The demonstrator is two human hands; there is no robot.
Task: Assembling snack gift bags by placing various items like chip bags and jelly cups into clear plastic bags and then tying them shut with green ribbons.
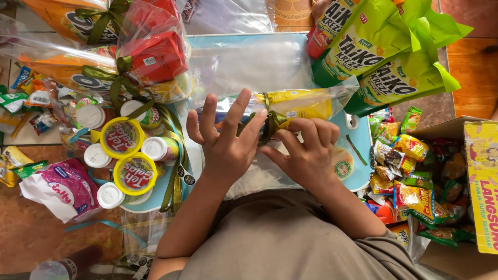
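A grey-brown shirt point(290, 243) is being seen nearest, at six o'clock. Above it, a light blue tray point(358, 176) is being used as a work surface. At one o'clock, green snack bags point(384, 57) are being kept; at three o'clock, a cardboard box point(482, 181) of sachets. At centre, a clear-wrapped yellow packet point(306, 103) is being pinched by the right hand point(306, 153) at its olive ribbon point(271, 122), while the left hand point(225, 142), fingers spread, is being pressed on it.

Clear cellophane parcel point(303, 106) holding yellow packet, lying sideways on blue tray, cinched by olive ribbon point(270, 123)
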